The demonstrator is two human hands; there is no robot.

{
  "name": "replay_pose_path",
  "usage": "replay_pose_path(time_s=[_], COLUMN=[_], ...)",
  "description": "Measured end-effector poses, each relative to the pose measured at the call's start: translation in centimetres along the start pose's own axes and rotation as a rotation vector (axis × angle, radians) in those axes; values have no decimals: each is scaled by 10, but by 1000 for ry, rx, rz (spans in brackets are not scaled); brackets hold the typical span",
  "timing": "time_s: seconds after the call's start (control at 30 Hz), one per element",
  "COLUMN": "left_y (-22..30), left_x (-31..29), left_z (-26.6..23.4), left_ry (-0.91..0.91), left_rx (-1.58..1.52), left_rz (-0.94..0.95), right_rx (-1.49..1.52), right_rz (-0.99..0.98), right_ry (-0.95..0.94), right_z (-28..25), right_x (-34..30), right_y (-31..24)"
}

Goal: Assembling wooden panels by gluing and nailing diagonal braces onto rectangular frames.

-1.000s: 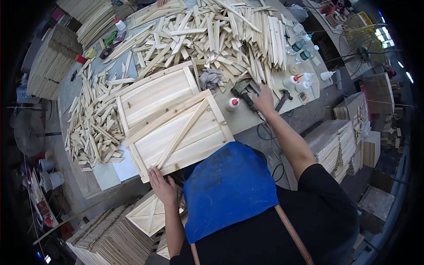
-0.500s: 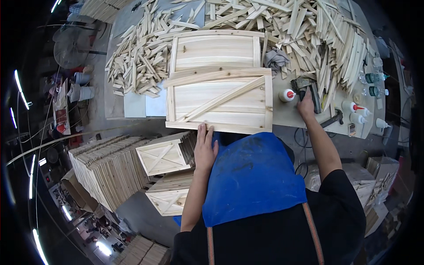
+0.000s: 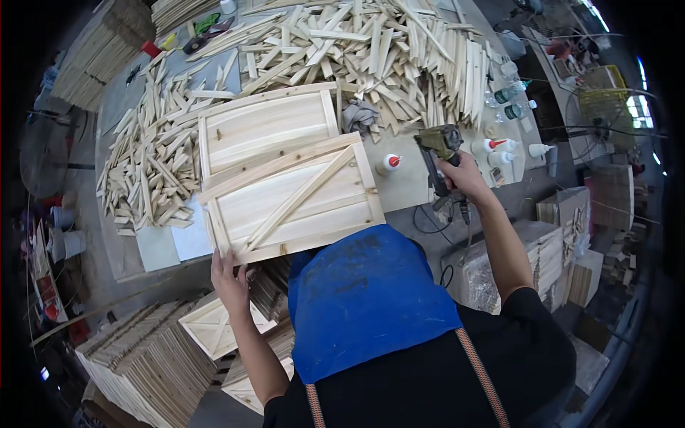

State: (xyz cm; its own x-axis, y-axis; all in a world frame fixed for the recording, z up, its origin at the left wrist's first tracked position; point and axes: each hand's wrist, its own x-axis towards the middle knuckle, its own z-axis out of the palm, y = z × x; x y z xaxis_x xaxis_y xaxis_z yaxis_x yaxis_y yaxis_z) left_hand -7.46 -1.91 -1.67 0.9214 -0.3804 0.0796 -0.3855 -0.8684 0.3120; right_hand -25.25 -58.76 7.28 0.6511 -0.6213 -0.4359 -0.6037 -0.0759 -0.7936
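Extended fingers of the left hand (image 3: 230, 279) touch the seven-o'clock corner of the wooden panel (image 3: 296, 198); whether the thumb clamps beneath, I cannot tell. The panel, pale, knotty, diagonally braced, stretches toward two o'clock. The right hand (image 3: 462, 177) wraps the dark gun-shaped tool (image 3: 441, 143), the panel at nine o'clock.

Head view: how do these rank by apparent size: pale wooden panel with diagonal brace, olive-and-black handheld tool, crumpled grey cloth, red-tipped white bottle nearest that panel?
1. Wooden panel
2. Handheld tool, partly covered by the right hand
3. Grey cloth
4. White bottle
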Motion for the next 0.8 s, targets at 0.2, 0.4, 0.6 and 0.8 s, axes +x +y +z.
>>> replay_pose_path(time_s=[0.2, 0.4, 0.6, 0.8], left_y=[-8, -14, -17, -21], left_x=[13, 13, 13, 12], left_z=[0, 4, 5, 6], left_ry=[-124, -97, -93, -60], left_rx=[-166, -222, -239, -203], left_rz=[-32, -23, -19, -3], right_rx=[37, -40, -145, -271], right_rz=[28, 43, 64, 110], right_ry=[-200, -221, -223, -216], right_z=[84, 121, 124, 138], right_x=[-21, 8, 19, -5], right_y=[-71, -56, -47, -82])
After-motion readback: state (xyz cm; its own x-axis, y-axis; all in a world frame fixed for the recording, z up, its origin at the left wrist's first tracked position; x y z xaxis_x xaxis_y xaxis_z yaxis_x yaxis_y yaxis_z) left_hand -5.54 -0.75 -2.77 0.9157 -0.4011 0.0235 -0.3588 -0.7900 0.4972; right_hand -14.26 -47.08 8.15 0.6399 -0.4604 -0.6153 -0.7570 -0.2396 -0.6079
